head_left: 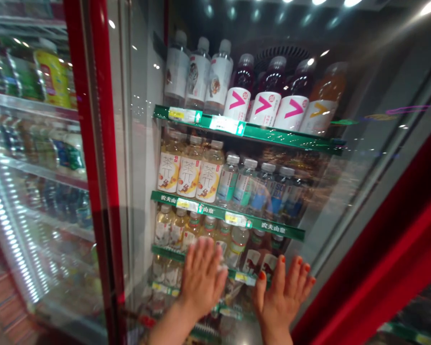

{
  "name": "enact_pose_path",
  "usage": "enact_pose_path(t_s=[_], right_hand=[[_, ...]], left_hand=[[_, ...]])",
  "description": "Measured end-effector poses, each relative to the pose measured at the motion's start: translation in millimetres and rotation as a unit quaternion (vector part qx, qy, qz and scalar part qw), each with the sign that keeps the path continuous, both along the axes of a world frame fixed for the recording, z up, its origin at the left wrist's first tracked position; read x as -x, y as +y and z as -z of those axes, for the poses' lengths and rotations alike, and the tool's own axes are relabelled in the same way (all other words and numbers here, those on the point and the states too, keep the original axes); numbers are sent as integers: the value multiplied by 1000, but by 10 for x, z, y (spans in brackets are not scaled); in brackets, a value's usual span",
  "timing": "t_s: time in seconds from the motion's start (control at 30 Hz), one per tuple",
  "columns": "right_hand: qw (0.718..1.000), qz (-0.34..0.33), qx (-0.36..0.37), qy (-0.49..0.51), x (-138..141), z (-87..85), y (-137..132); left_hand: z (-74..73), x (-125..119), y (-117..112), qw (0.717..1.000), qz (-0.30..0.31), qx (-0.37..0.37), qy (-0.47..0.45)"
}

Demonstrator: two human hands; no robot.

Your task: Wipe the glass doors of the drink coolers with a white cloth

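Both hands are raised before a glass-fronted drinks fridge, palms toward its door. My left hand (203, 275) has its fingers stretched out and holds nothing. To its right, my right hand (282, 294) is spread with the thumb apart, also holding nothing. Whether either palm touches the glass, I cannot tell. Behind the glass, bottles with white labels (190, 235) stand on the shelf nearest my left fingertips. Dark-labelled bottles (253, 258) are behind my right fingers. Higher up are tea bottles (189, 167) and purple-drink bottles (266, 98).
A red door frame (380, 249) slants along the right, and a red upright (100, 143) stands at the left. Beyond it is another lit fridge with a yellow bottle (52, 72). Green shelf edges (280, 136) carry price tags. Reflections streak the glass.
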State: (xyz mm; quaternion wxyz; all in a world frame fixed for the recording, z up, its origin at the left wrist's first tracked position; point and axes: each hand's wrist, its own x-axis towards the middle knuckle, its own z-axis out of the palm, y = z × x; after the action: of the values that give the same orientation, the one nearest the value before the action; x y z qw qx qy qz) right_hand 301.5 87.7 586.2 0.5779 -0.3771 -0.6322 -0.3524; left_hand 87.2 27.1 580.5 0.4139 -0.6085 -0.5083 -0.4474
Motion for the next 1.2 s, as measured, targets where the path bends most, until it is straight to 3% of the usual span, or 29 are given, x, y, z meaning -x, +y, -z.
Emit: enact_pose_path(t_s=[0.07, 0.13, 0.17, 0.23, 0.3, 0.37, 0.43, 0.5, 0.57, 0.63, 0.7, 0.73, 0.8, 0.87, 0.97, 1.0, 1.07, 1.13, 1.2], right_hand=[[1000, -15, -6, 7, -12, 18, 12], [1000, -24, -12, 15, -12, 33, 25], [999, -25, -14, 19, -7, 38, 31], [999, -21, -19, 25, 9, 41, 37], [999, -19, -21, 30, 22, 35, 39], [999, -22, -19, 31, 20, 24, 36], [999, -30, -18, 25, -3, 18, 29], [999, -43, -19, 12, -39, 35, 17], [998, -61, -15, -10, -72, 85, -2], [997, -74, -9, -26, -89, 160, -22], [997, -75, -6, -24, -89, 237, -39], [997, -72, -8, -22, -86, 268, -45], [997, -68, -10, -24, -84, 314, -50], [997, -69, -5, -35, -97, 344, -49], [996, -76, 14, -35, -142, 385, -41], [996, -79, 18, -33, -158, 400, -37], [996, -81, 18, -40, -180, 427, -29], [996, -78, 6, -52, -181, 443, -24], [995, -76, -3, -60, -161, 444, -24]], left_hand=[[425, 1, -62, 993, 41, 17, 106], [692, 286, -152, 1000, 6, 14, 6], [736, 471, -186, 997, -26, 1, -77], [678, 736, -195, 971, -82, -39, -221], [562, 668, -118, 950, -106, -67, -286], [545, 268, -10, 956, -95, -53, -271], [664, -210, 47, 994, -27, -20, -108], [830, -449, 18, 998, 28, -3, 49], [922, -301, -58, 998, 21, -5, 52], [893, 114, -113, 995, -42, -27, -81], [786, 494, -99, 969, -115, -77, -207], [737, 577, -63, 958, -133, -94, -238], [728, 447, 38, 950, -141, -98, -263], [888, 30, 106, 967, -112, -68, -220], [1312, -466, 35, 996, -38, -28, -81], [1437, -463, -16, 997, -31, -24, -64], [1596, -185, -100, 993, -62, -28, -99], [1632, 240, -121, 977, -123, -40, -172], [1612, 462, -81, 955, -175, -53, -235]])
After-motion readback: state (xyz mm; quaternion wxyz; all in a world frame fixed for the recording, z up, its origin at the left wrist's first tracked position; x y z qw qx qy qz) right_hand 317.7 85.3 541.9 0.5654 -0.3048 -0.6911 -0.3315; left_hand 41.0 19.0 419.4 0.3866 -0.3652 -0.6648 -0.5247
